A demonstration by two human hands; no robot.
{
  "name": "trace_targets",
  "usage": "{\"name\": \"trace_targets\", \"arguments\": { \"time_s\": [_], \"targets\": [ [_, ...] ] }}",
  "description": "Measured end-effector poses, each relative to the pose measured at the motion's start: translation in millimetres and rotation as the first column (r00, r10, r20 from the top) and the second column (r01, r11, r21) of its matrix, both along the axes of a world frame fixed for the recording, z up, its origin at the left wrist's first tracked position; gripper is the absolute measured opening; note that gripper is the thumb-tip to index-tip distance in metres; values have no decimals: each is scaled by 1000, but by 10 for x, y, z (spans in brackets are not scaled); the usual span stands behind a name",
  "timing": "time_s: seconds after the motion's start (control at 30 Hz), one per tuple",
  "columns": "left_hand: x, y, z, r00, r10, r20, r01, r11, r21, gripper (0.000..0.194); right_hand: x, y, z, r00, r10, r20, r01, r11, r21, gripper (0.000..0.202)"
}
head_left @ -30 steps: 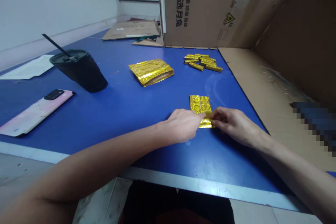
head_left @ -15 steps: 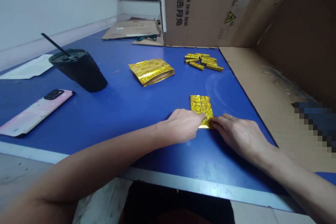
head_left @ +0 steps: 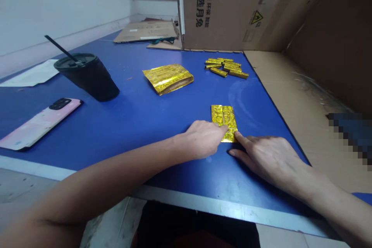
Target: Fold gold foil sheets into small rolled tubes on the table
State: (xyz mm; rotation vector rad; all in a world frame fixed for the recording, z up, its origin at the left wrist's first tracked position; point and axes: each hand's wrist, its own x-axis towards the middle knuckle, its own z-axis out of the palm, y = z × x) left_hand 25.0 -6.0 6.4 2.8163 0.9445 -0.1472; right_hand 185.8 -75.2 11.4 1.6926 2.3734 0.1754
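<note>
A gold foil sheet (head_left: pixel 229 118), with its two sides folded in to a middle seam, lies flat on the blue table. On its lower left part presses a fingertip of my left hand (head_left: pixel 203 137), whose other fingers are curled. My right hand (head_left: pixel 267 155) touches the sheet's lower right edge with the index fingertip. Its thumb is apart from that finger and rests near the table below the sheet. Farther back lies a stack of gold foil sheets (head_left: pixel 170 79). Several narrow folded gold strips (head_left: pixel 226 68) are piled to the right of the stack.
On the left are a black cup (head_left: pixel 90 77) with a straw, a pink and white phone (head_left: pixel 43 122) and a white paper (head_left: pixel 31 75). Flattened cardboard (head_left: pixel 145 31) lies at the back. A large cardboard panel (head_left: pixel 226 11) stands behind the strips.
The thumb and index finger of my right hand, close together at the sheet's lower right corner before, have parted. The thumb has come off the sheet. My left hand has stayed in place.
</note>
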Motion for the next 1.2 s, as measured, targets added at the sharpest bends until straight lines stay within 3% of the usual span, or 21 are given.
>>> {"name": "trace_targets", "arguments": {
  "time_s": [0.43,0.63,0.77,0.93,1.03,1.2],
  "targets": [
    [-57,44,-40,998,28,55,-28,1000,-3,43,11,11,13,999,24,-24,-25,1000,-5,43],
    [-80,51,-33,994,96,48,-97,995,14,46,-7,20,26,1000,21,6,-21,999,-31,44],
    [-98,-9,-14,993,115,39,-117,991,63,33,-17,28,30,999,38,9,-38,999,-30,43],
    [-123,-55,-46,998,-34,47,17,949,315,20,-10,17,39,999,38,7,-38,999,6,42],
    [-128,-37,-80,990,-136,21,120,929,349,24,-1,5,36,999,47,1,-47,999,18,40],
    [-113,-59,-95,981,-187,55,154,917,369,28,3,-7,16,998,57,0,-57,998,33,39]
  ]
}}
